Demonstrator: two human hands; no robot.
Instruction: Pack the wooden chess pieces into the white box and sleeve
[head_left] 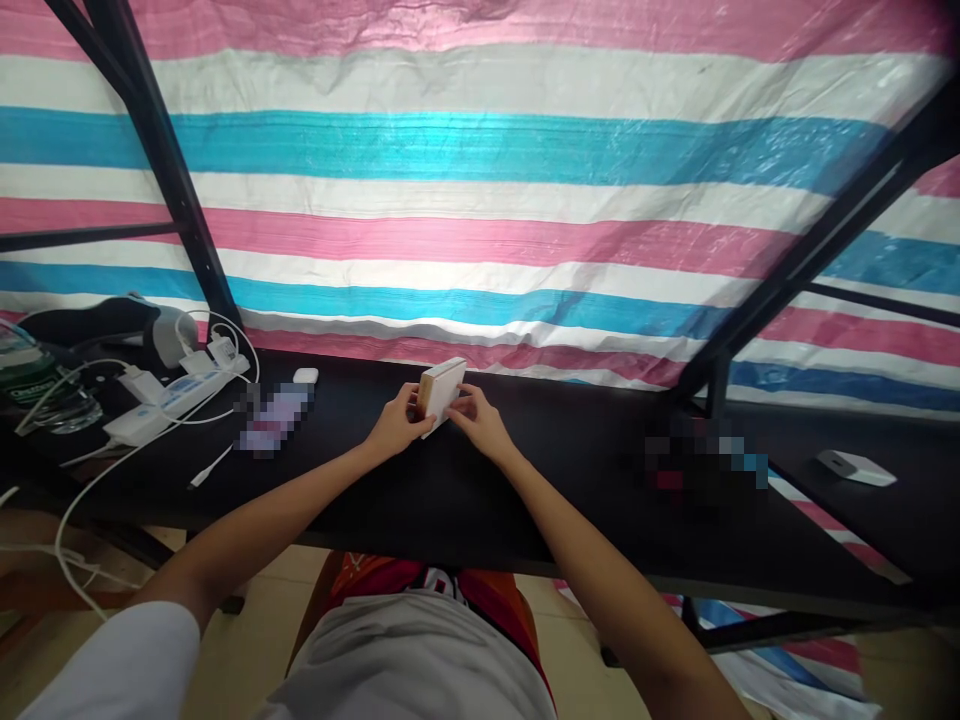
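Observation:
A small, flat white box (444, 396) with a tan side stands tilted on edge over the black desk. My left hand (401, 420) grips it from the left, with the thumb on the near lower edge and the fingers behind the tan side. From the right, my right hand (480, 418) holds its right edge between bent fingers and thumb. What the box contains, if anything, is hidden. To the left lies a blurred phone-like thing (276, 420), and behind it a small white case (305, 376).
A white power strip (176, 400) with plugs and looping cables lies on the left, beside a plastic bottle (45, 390). On the right are a blurred dark object (694, 465) and a white adapter-like block (856, 467). Black frame bars and striped sheeting stand behind the desk (465, 510).

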